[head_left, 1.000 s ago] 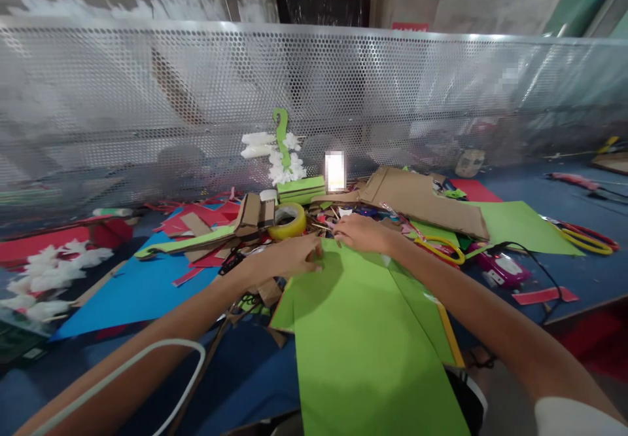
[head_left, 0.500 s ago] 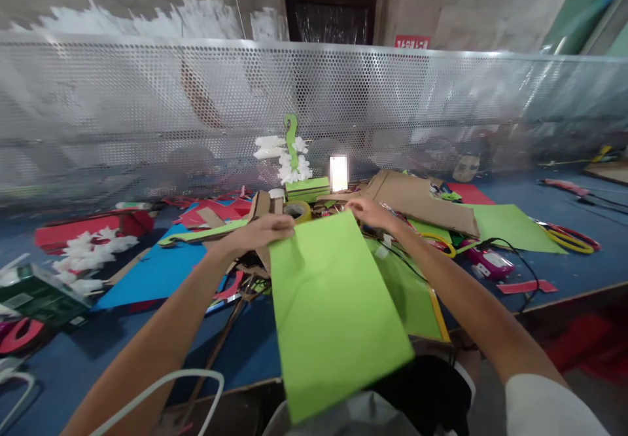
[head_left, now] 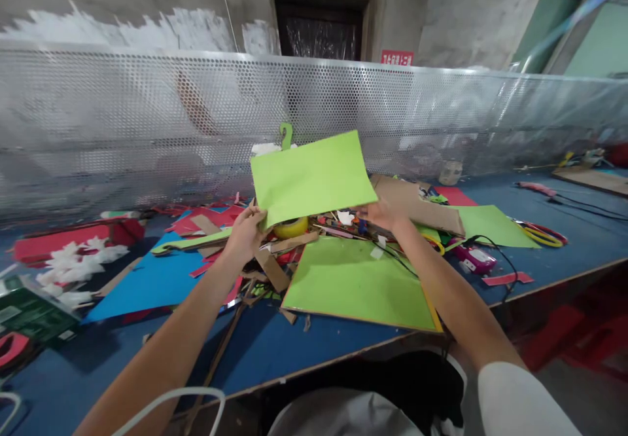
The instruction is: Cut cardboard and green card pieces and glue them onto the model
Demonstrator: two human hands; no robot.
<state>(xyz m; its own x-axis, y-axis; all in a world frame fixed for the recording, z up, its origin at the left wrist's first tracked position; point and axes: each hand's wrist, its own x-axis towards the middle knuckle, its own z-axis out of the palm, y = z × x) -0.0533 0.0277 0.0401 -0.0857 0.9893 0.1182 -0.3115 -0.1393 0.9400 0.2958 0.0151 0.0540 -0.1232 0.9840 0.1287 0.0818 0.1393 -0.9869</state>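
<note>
A sheet of light green paper (head_left: 311,177) is raised over the cluttered table and tilted away from me. My left hand (head_left: 249,228) pinches its near left corner. At the near right corner my right hand (head_left: 385,213) grips the sheet's edge, its fingertips partly blurred. Below lies a larger green sheet (head_left: 363,282) with a yellow strip along its right side, flat on the table. A roll of yellow tape (head_left: 292,228) shows just under the raised sheet, partly covered by it. Behind the sheet, only the curled top of a green cutout (head_left: 286,133) is visible.
Brown cardboard (head_left: 422,203), yellow-handled scissors (head_left: 542,233) and a magenta device (head_left: 473,257) with a black cord lie to the right. Blue paper (head_left: 142,285), white flower-like pieces (head_left: 83,262) and a green box (head_left: 36,311) are on the left. A perforated metal panel (head_left: 196,128) stands behind.
The green sheet has swung up and away from my lap, uncovering the larger green sheet on the table. Both hands now hold its near corners instead of its far edge.
</note>
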